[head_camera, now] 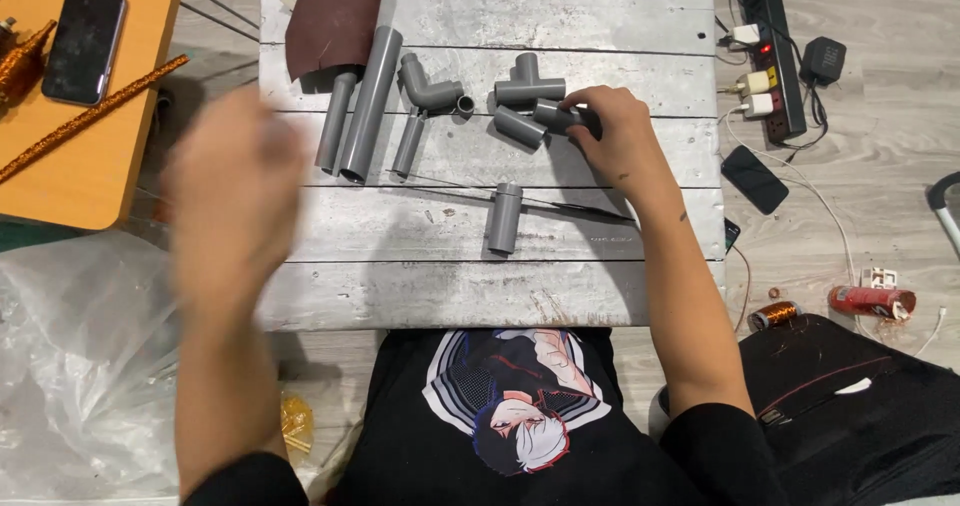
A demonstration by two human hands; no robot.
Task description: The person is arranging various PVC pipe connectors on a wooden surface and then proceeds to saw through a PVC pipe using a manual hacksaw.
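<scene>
Grey pipe coupling [562, 118] pinched in right hand [617, 136] grip; left hand [235, 191] blurred, grip unclear; red cylindrical package [870, 300] on floor.

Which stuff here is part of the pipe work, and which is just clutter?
In the work:
right hand on a grey coupling
tee fitting
elbow fitting
long pipe
sandpaper

Lying about:
phone on the orange table
power strip
copper wire spool
plastic sheet

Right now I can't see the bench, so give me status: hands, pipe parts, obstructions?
Right hand grips grey pipe fitting. Left hand raised, blurred, empty. Tee fitting close beside.
</scene>
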